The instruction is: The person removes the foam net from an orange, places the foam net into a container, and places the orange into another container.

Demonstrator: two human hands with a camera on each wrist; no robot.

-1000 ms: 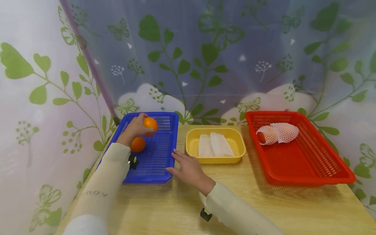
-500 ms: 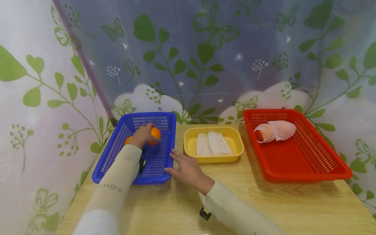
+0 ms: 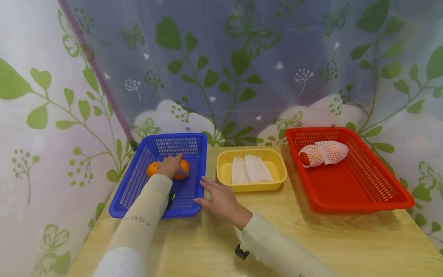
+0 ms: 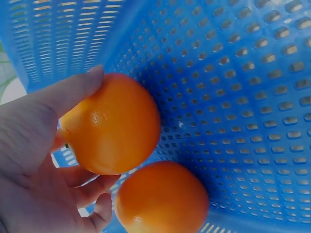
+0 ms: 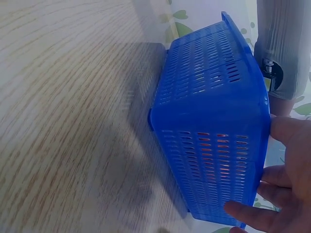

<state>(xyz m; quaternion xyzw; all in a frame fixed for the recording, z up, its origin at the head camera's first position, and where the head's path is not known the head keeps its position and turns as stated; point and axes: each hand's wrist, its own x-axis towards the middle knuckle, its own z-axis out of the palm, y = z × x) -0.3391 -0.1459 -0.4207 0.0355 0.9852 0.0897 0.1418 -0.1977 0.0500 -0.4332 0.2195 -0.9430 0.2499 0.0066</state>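
Note:
My left hand (image 3: pixel 169 166) reaches into the blue basket (image 3: pixel 119 206) and grips an orange (image 3: pixel 185 167). In the left wrist view the thumb lies along the top of that orange (image 4: pixel 121 124) with the fingers curled beneath it. A second orange (image 4: pixel 163 199) lies right beside it, partly out of the frame there; in the head view this second orange (image 3: pixel 152 168) shows left of the hand. My right hand (image 3: pixel 221 200) rests at the basket's right rim. Its fingers are mostly straight and touch the outer wall of the basket (image 5: pixel 209 116) in the right wrist view.
A yellow tray (image 3: pixel 257 187) with two white foam nets (image 3: pixel 257 169) stands mid-table. On the right is a red basket (image 3: pixel 349 204) holding two net-wrapped fruits (image 3: pixel 323 153). A wooden table (image 3: pixel 207 250) carries everything, before a patterned curtain (image 3: pixel 221 77).
My left hand has moved right and lower into the blue basket with the orange. The second orange shows left of the hand now. My right hand stays at the rim.

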